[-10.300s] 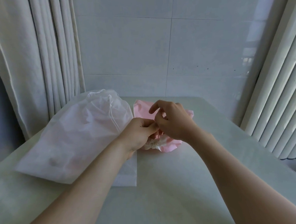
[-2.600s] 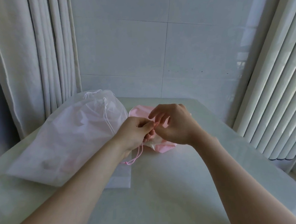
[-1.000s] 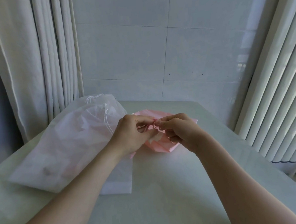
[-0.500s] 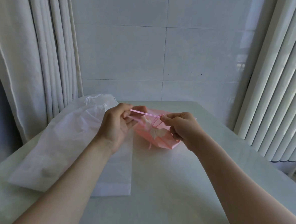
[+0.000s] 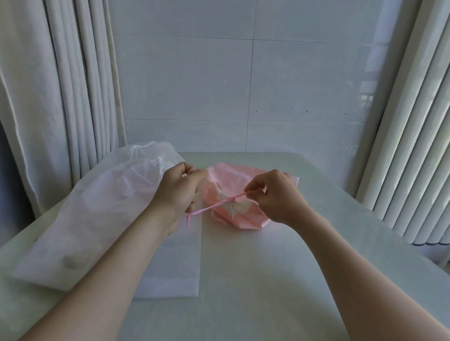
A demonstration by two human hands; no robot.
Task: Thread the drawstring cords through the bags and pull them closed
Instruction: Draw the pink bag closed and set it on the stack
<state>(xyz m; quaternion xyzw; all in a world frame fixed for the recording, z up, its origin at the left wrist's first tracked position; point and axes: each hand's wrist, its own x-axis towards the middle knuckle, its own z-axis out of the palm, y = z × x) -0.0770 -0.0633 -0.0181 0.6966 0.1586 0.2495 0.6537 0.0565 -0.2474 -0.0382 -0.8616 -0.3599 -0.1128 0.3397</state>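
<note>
The small pink fabric drawstring bag point(image 5: 241, 176) lies crumpled near the middle of the pale green table point(image 5: 252, 287), between the two hands. Its thin pink cord point(image 5: 220, 204) runs taut across the gathered mouth. The left hand point(image 5: 179, 194) has a closed grip, fingers curled round one end of the cord, whose tail hangs below the fist. The right hand point(image 5: 275, 193) pinches the other end between thumb and forefinger. So the cord looks threaded already, and the mouth seems mostly puckered; the pull to close it appears nearly finished, perhaps with a knot left to tighten. Just left, touching the left wrist, the large white translucent mesh bag point(image 5: 102, 212) lies with its white cord point(image 5: 143, 149) at a bunched mouth, which I judge done. Under it sits a flat white sheet point(image 5: 172, 268); I cannot tell whether that is another bag waiting
</note>
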